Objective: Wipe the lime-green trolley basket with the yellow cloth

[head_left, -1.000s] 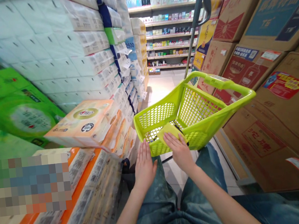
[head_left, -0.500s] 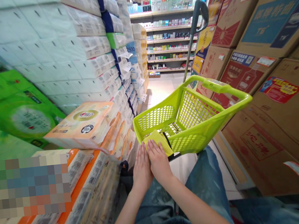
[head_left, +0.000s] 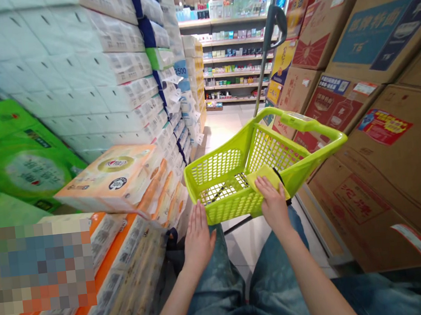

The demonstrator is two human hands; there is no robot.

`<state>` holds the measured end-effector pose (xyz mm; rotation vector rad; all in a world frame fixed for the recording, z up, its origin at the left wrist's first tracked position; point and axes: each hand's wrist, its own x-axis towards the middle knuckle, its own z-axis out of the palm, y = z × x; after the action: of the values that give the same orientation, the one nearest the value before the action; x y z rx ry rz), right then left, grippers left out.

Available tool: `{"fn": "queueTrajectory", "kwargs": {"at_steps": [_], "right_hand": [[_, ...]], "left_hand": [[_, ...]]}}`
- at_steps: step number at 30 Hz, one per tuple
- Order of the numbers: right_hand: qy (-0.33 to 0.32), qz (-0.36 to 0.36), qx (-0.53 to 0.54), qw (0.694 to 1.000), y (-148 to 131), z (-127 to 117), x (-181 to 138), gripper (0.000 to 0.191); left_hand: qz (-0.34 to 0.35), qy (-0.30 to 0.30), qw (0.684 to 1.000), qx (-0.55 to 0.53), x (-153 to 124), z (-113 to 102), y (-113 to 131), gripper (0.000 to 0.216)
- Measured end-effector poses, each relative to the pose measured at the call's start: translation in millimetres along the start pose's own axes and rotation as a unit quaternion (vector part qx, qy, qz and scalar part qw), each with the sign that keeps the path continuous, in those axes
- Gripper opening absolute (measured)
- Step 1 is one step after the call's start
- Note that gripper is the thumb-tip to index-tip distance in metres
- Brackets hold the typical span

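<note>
A lime-green rolling shopping basket (head_left: 227, 209) stands tilted in front of my knees, its lattice sides showing and its handle end toward the right. My right hand (head_left: 274, 205) grips a yellow cloth (head_left: 260, 173) draped over the near rim, right of the middle. The cloth's right edge is black. My left hand (head_left: 198, 234) lies with fingers stretched out against the near left corner of the basket, thumb apart, holding nothing. Part of the basket's slatted floor shows inside.
Stacked white tissue packs (head_left: 61, 68) rise on the left, with orange tissue packs (head_left: 115, 180) lower down. Cardboard boxes (head_left: 381, 174) are piled along the right. A grey pole (head_left: 264, 66) leans behind the basket. Stocked shelves (head_left: 235, 57) stand at the aisle's far end.
My right hand has slid the yellow cloth rightward along the near rim, away from my left hand. My left hand stays near the left corner. The hands were side by side before.
</note>
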<state>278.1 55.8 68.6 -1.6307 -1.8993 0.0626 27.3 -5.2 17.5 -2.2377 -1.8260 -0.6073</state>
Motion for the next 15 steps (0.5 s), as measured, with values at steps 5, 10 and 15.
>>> {"fn": "queueTrajectory", "kwargs": {"at_steps": [5, 10, 15], "right_hand": [[-0.076, -0.067, 0.028, 0.994, -85.8, 40.4, -17.2, 0.066], [-0.105, -0.146, 0.079, 0.98, -121.2, 63.4, -32.5, 0.061], [-0.054, -0.116, 0.058, 0.99, -47.8, 27.5, -18.1, 0.072]], "left_hand": [[0.013, 0.001, 1.0, 0.016, -2.9, 4.6, -2.9, 0.09], [0.01, 0.008, 0.999, 0.033, -3.7, 5.8, -4.0, 0.09], [0.009, 0.002, 1.0, 0.005, -1.0, 0.9, -1.8, 0.089]]}}
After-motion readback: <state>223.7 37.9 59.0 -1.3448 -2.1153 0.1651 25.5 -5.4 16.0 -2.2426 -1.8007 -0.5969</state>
